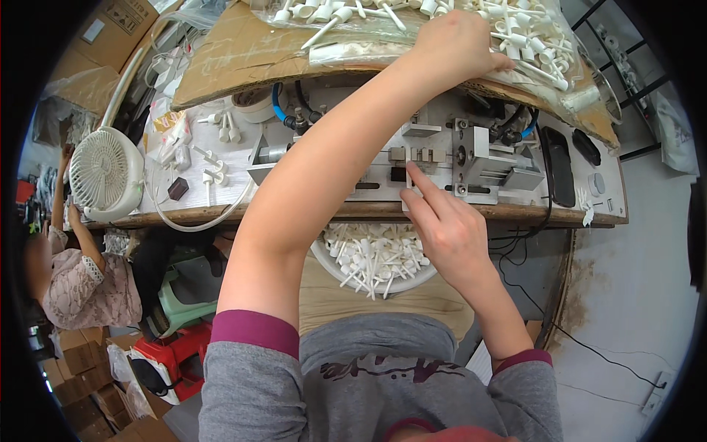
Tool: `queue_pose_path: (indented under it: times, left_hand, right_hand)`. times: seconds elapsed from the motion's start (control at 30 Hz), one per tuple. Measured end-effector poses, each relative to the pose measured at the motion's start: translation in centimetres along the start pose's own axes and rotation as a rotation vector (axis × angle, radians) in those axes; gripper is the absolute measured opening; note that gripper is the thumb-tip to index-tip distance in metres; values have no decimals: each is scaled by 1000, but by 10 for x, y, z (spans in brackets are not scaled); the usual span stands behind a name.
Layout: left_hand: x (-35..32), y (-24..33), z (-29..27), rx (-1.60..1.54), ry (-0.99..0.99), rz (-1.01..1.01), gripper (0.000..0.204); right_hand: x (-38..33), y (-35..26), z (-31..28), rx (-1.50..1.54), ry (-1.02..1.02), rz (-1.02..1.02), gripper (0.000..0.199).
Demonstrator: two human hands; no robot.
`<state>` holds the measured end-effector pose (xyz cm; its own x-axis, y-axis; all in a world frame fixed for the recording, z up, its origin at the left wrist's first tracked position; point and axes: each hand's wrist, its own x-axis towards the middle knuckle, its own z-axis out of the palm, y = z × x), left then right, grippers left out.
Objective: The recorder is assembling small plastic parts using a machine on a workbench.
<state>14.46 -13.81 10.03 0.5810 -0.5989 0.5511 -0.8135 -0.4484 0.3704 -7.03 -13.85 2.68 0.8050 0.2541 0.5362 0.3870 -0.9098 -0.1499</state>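
Note:
My left arm stretches across the bench, and my left hand is at the edge of a heap of white plastic stemmed parts on a cardboard sheet. Its fingers are bent and mostly hidden, so what they hold cannot be made out. My right hand is at a small metal block fixture on the bench. Its index finger and thumb close on a narrow white plastic part beside the block, mostly covered by the fingers. Metal clamp units stand on both sides of the fixture, the right clamp in full view.
Below the bench edge, a white basin is full of similar parts. On the bench lie a phone, a white fan and a few loose parts. Another person sits at the left. A red-and-white box is on the floor.

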Motion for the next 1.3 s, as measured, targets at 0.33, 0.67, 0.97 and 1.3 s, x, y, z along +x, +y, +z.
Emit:
queue_pose_path:
  times: [0.33, 0.67, 0.97, 1.3]
  left_hand:
    - [-10, 3, -27, -48, -38, -52, 42]
    - [-18, 1, -21, -143, 151, 70, 31]
    - [-68, 30, -71, -538, 171, 162, 21]
    - [-174, 16, -117, -334, 207, 24, 34]
  right_hand:
    - [16, -8, -5, -97, -163, -70, 26]
    - [8, 0, 1, -134, -77, 36, 22]
    - [25, 4, -11, -129, -212, -33, 16]
    - [61, 20, -47, 137, -286, 5, 22]
